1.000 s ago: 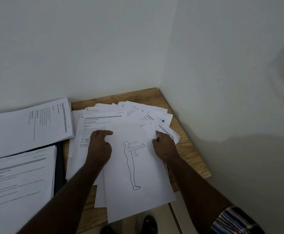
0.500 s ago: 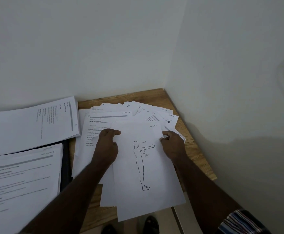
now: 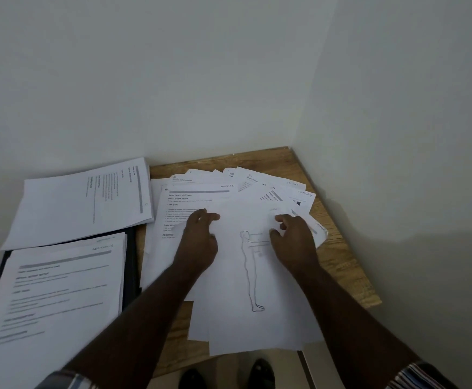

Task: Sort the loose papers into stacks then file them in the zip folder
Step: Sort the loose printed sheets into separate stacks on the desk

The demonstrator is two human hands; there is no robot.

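Wooden table [image 3: 338,265], sorted stacks [image 3: 58,290] beside loose papers [image 3: 201,192]

Wooden table [image 3: 349,265] set in corner of plain white walls [image 3: 201,80]; dim light.

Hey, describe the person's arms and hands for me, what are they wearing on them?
Both forearms are bare from the wrists up past the elbows. The left hand and right hand show no gloves, and no rings, watch or bracelet can be seen. Each arm ends in a short striped sleeve at the frame's bottom corners: the left sleeve and the right sleeve, with narrow dark, light and reddish stripes.
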